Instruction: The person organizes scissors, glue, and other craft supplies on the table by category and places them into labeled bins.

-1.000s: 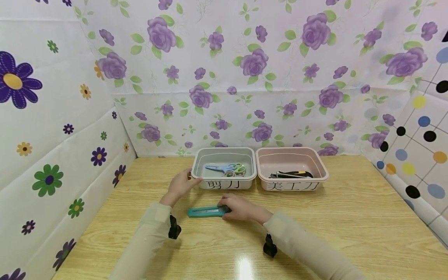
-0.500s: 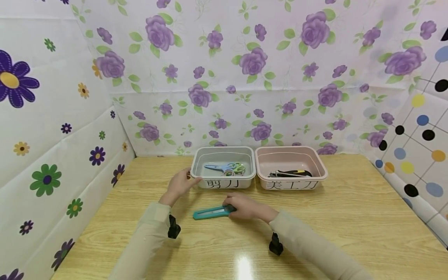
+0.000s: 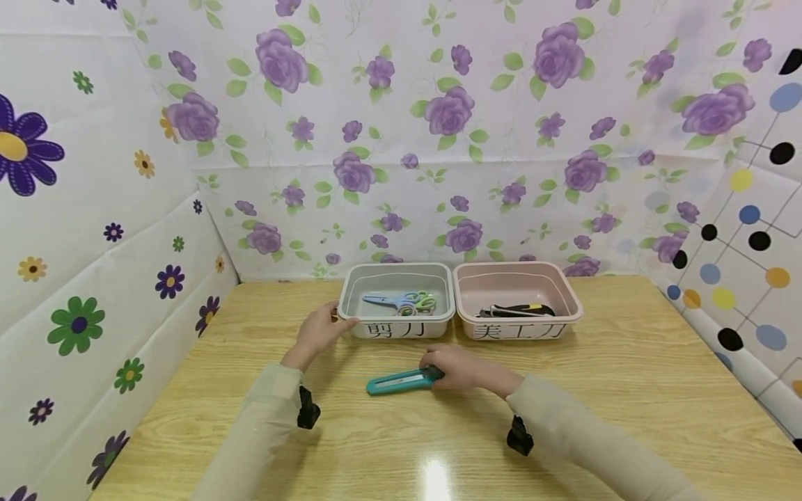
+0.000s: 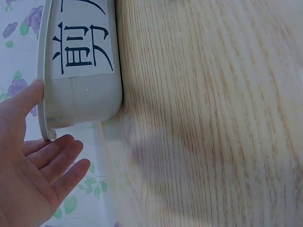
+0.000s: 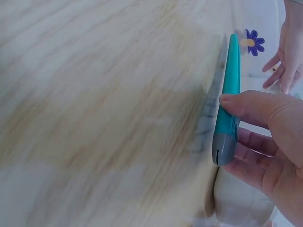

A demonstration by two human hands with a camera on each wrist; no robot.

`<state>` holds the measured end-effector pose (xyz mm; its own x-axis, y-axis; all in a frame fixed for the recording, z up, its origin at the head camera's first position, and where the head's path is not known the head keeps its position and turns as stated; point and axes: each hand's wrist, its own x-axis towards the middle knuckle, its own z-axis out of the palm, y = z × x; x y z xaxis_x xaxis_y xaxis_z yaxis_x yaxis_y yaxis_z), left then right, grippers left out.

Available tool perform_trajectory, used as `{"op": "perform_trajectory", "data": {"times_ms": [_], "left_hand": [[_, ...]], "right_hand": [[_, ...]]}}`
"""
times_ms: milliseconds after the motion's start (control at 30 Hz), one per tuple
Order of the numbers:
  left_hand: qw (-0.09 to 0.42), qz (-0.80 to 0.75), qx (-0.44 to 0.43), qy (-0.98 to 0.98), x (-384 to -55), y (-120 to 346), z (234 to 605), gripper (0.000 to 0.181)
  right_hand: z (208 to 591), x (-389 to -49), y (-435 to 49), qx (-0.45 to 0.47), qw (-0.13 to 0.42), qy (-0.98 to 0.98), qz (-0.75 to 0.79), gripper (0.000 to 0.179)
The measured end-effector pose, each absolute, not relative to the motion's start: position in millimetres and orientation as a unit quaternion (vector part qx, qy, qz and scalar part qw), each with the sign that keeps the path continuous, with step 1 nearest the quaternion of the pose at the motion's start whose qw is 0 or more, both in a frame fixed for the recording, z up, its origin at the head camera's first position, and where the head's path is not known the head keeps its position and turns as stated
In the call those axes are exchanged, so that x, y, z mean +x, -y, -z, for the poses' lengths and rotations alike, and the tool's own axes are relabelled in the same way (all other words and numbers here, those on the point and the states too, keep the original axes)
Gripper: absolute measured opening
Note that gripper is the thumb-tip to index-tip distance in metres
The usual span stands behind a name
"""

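Note:
A teal utility knife [image 3: 398, 382] with a dark grey end is pinched between thumb and fingers of my right hand [image 3: 466, 369], in front of the bins. The right wrist view shows the thumb on one side of the knife [image 5: 230, 80] and the fingers on the other; a shadow lies beside it. My left hand [image 3: 317, 335] holds the left front corner of the light grey bin [image 3: 352, 328]. In the left wrist view, its thumb is on the rim [image 4: 42, 109] and the fingers curl beneath. Blue and green scissors [image 3: 397, 300] lie inside this bin.
Right beside the grey bin stands a pink bin [image 3: 510, 282], holding a black and yellow utility knife [image 3: 526, 310]. Both bins have front labels in Chinese characters. Flower-patterned sheets [image 3: 376, 181] rise behind the wooden table [image 3: 626, 376], and patterned sheets flank it.
My right hand has moved to the right with the teal utility knife, which has tilted slightly. The left hand stays on the grey bin's corner. The head view has shifted a little.

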<state>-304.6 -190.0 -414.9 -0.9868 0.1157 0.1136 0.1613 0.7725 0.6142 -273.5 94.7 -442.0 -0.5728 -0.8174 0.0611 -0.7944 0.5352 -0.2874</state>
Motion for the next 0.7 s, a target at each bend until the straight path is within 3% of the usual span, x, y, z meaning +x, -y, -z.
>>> {"op": "perform_trajectory", "data": {"times_ms": [700], "left_hand": [[0.028,0.328,-0.065,0.942,-302,188,411,0.059]], "right_hand": [[411,-274,-168,-0.452,-0.022,-0.882,0.128,0.03]]}}
